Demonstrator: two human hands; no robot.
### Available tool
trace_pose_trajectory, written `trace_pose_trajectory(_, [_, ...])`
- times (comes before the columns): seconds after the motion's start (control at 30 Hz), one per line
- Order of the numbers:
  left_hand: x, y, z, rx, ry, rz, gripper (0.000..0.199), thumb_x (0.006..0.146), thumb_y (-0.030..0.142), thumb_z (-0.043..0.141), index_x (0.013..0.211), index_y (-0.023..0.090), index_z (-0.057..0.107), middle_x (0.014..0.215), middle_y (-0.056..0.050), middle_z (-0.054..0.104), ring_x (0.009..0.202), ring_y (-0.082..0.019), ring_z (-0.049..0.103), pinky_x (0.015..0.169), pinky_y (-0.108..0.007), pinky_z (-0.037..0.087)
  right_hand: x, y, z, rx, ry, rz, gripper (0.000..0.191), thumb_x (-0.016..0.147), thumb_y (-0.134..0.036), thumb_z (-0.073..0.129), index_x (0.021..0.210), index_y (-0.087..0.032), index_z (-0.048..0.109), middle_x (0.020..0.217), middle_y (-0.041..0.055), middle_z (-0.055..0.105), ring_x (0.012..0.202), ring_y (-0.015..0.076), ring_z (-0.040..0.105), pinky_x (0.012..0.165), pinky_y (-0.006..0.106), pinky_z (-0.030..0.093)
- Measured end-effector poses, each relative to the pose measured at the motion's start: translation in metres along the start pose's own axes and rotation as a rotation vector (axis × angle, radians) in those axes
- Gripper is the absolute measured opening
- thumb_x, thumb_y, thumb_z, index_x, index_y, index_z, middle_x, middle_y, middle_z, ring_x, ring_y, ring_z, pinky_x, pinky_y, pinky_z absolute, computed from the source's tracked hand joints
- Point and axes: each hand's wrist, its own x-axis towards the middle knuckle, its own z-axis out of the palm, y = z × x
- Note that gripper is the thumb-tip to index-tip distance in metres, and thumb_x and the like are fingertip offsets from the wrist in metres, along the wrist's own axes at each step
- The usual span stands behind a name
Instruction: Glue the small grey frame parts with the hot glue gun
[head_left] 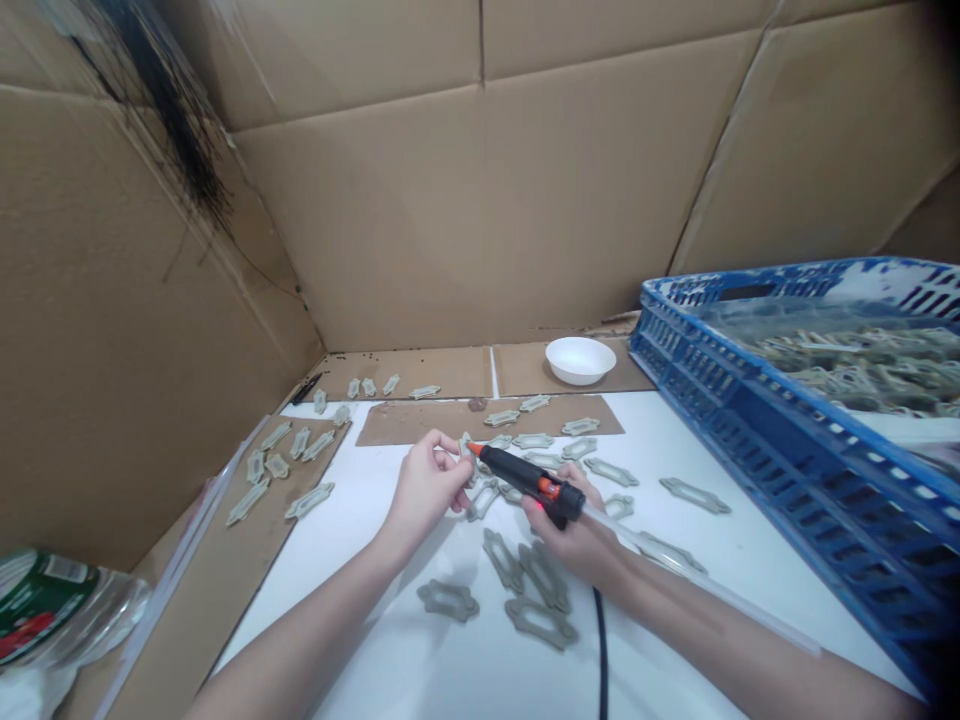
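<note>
My right hand (576, 537) wraps one glue gun (517, 473), its nozzle (475, 450) toward ten o'clock and one clear glue stick (720, 588) trailing toward four. My left hand (427, 482) pinches one pale frame (464, 441) between closed fingertips, just beside the nozzle. From the gun, four frames lie at ten on the back cardboard (457, 370), three at twelve on the middle strip (397, 425); one white bowl (580, 360) sits near one, one blue basket (750, 420) at three.

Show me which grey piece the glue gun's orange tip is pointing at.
The piece pinched in the left hand; the others nearby lie unheld on the white table or cardboard.
</note>
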Motion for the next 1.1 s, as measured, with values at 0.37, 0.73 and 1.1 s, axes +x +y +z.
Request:
trace_pose_trajectory(0.37, [-0.0008, 0.0008, 0.0009, -0.025, -0.004, -0.001, 0.020, 0.068, 0.027, 0.057, 0.069, 0.020, 0.038, 0.039, 0.010, 0.046, 0.031, -0.011, 0.051, 0.033, -0.016, 0.034, -0.0003, -0.0005, 0.0012, -0.039, 0.037, -0.042, 0.022, 0.076, -0.029, 0.047, 0.057, -0.021, 0.041, 0.053, -0.0038, 0.045, 0.049, 0.0105, 0.042, 0.058, 0.026, 0.037])
trace_pose_trajectory(0.73, [-0.0011, 0.0011, 0.0006, 0.016, -0.010, 0.011, 0.017, 0.070, 0.025, 0.054, 0.072, 0.020, 0.038, 0.040, 0.010, 0.047, 0.033, -0.012, 0.052, 0.033, -0.017, 0.036, -0.0052, -0.0005, 0.0061, -0.139, 0.116, -0.138, 0.027, 0.077, -0.027, 0.048, 0.053, -0.021, 0.037, 0.047, -0.0040, 0.040, 0.050, 0.0124, 0.039, 0.060, 0.028, 0.035])
trace_pose_trajectory(1.1, [-0.0010, 0.0018, 0.0004, 0.049, 0.013, 0.007, 0.017, 0.070, 0.027, 0.054, 0.071, 0.020, 0.039, 0.040, 0.010, 0.045, 0.033, -0.011, 0.051, 0.034, -0.017, 0.036, -0.0060, -0.0078, 0.0038, -0.175, 0.136, -0.182, 0.026, 0.078, -0.027, 0.048, 0.056, -0.021, 0.037, 0.048, -0.0047, 0.040, 0.047, 0.0111, 0.036, 0.057, 0.028, 0.034])
